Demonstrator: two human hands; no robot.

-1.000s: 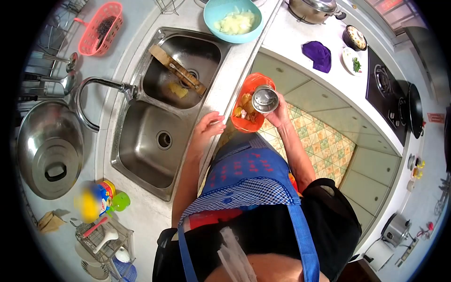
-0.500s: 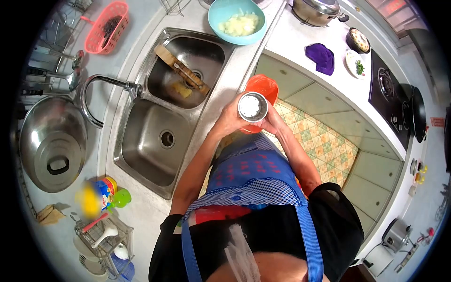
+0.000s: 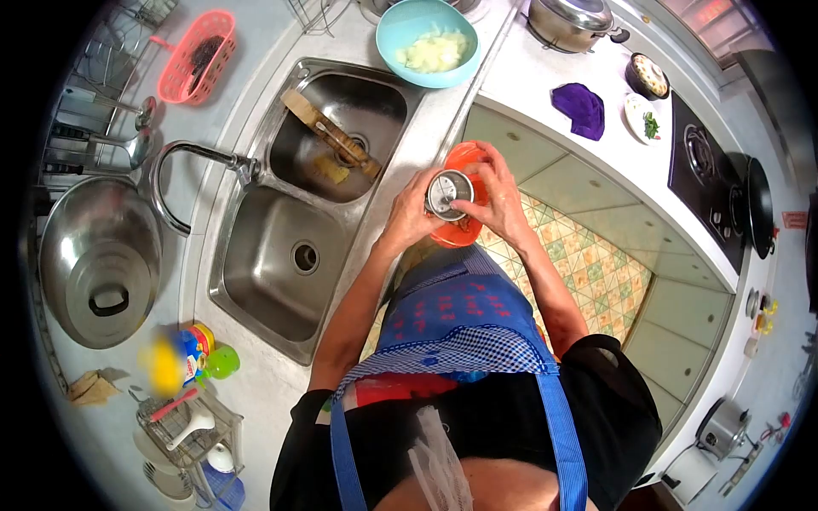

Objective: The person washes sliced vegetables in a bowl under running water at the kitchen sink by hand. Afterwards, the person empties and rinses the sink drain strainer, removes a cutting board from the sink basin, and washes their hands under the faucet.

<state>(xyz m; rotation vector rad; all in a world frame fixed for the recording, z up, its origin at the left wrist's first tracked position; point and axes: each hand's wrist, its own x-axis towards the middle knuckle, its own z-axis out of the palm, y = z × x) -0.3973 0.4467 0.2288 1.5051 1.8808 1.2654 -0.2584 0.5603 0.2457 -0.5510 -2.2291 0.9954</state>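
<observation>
My left hand (image 3: 410, 215) is closed round a small stainless steel cup (image 3: 440, 207), its mouth turned up towards me. The cup has a light, spotted inside that I cannot make out clearly. My right hand (image 3: 501, 204) is at the cup's right side, fingers spread and curved, its thumb over the cup's mouth. Beneath both hands is an orange-red bin (image 3: 464, 153), partly hidden by them and the cup. A little dark matter shows near its lower rim.
A double steel sink (image 3: 277, 260) is at the left, with a wooden board (image 3: 311, 115) and a yellowish scrap in its far basin. Beyond it stands a light blue bowl (image 3: 388, 47) of pale cut pieces. A purple cloth (image 3: 579, 111) and stove (image 3: 699, 162) are at the right.
My right hand has come off the cup's side and risen, its thumb now over the mouth. The cup has shifted slightly left and tilted, still in my left hand.
</observation>
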